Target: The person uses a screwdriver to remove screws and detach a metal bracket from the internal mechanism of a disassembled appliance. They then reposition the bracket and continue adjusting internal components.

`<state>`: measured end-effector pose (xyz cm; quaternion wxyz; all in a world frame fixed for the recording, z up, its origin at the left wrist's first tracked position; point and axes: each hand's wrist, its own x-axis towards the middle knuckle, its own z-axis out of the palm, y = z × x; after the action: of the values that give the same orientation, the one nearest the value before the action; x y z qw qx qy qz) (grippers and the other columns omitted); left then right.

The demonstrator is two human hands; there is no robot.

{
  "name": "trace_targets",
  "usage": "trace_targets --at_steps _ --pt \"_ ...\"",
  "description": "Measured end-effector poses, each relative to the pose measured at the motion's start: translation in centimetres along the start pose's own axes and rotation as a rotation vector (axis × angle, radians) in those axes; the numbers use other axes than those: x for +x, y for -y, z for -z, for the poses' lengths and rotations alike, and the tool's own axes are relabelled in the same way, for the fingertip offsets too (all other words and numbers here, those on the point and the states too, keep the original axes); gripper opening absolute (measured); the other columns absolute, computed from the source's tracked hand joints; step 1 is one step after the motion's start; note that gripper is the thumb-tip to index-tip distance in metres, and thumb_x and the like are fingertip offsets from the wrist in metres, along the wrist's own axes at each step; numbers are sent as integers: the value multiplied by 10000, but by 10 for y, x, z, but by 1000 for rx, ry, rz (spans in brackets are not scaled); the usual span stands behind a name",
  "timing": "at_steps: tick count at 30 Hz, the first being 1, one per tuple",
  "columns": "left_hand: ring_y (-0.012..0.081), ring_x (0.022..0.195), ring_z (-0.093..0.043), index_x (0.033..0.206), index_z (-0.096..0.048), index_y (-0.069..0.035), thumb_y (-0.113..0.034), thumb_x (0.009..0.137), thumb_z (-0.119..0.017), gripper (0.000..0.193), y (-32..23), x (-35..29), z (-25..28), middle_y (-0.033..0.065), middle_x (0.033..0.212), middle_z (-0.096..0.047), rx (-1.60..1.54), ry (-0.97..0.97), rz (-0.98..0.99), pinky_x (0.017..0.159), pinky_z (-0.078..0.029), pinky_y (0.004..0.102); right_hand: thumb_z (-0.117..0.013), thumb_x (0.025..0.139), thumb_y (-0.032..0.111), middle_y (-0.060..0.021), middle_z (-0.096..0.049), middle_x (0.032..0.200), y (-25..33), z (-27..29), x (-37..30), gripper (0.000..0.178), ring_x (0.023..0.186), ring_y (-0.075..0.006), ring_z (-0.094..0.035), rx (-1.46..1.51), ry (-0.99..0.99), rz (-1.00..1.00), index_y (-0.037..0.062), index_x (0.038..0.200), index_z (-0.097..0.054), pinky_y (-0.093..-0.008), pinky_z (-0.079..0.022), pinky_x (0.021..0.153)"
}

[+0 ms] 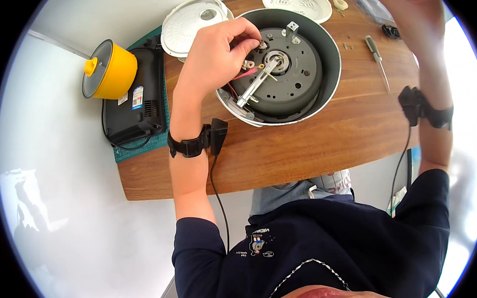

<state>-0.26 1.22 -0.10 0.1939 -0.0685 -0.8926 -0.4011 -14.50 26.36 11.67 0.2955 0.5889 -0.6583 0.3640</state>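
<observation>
A round grey metal appliance body [329,51], like a rice cooker housing turned bottom up, sits on the table with its inside showing. My left hand [217,52] reaches over its left rim, thumb and forefinger pinched together at a small metal fitting [263,45] on the inner plate. Whatever is between those fingertips is too small to make out. Close below them lie red wires [245,74] and a slim metal bracket [258,85] crossing the plate's centre. My right hand [415,6] is raised at the far right, apart from the housing; its fingers are blurred and partly cut off.
Behind the housing lie a white vented cover [189,27] and a white base plate [296,6]. Right of it are a screwdriver [376,57], small screws [348,46] and a cream ring [340,3]. A yellow pot [117,74] rests on a black appliance [137,108] over a green mat.
</observation>
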Motion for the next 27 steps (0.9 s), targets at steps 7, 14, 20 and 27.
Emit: trace_targets --at_steps 7,14,20,27 --pt "121 740 -655 992 -729 -10 4 889 -719 104 -7 -6 7 57 841 -739 69 -11 53 695 -520 265 -677 916 -64 -103 -630 1218 13 -57 -14 376 1049 -168 -619 462 -555 -387 -24 1278 -584 -280 -523 905" --pt "143 684 -649 938 -728 -33 -34 877 -736 61 -12 -3 10 57 791 -726 123 -46 41 644 -505 273 -611 968 -63 -107 -631 1195 -12 -75 -14 323 1069 -167 -609 644 -813 -320 -10 1284 -575 -284 -502 947" --pt "161 704 -672 928 -706 -35 -31 866 -754 79 -11 -1 7 56 809 -723 78 -55 56 653 -515 281 -608 1005 -2 -119 -632 1172 -16 -64 -20 315 1104 -189 -612 872 -759 -309 -28 1312 -543 -290 -499 991" --pt "131 789 -698 962 -691 -13 38 875 -734 110 -3 -2 3 50 891 -747 -41 -62 120 738 -551 264 -606 1024 36 -141 -619 1162 -27 -54 -27 336 1120 -214 -609 1012 -722 -259 -48 1336 -513 -313 -489 1059"
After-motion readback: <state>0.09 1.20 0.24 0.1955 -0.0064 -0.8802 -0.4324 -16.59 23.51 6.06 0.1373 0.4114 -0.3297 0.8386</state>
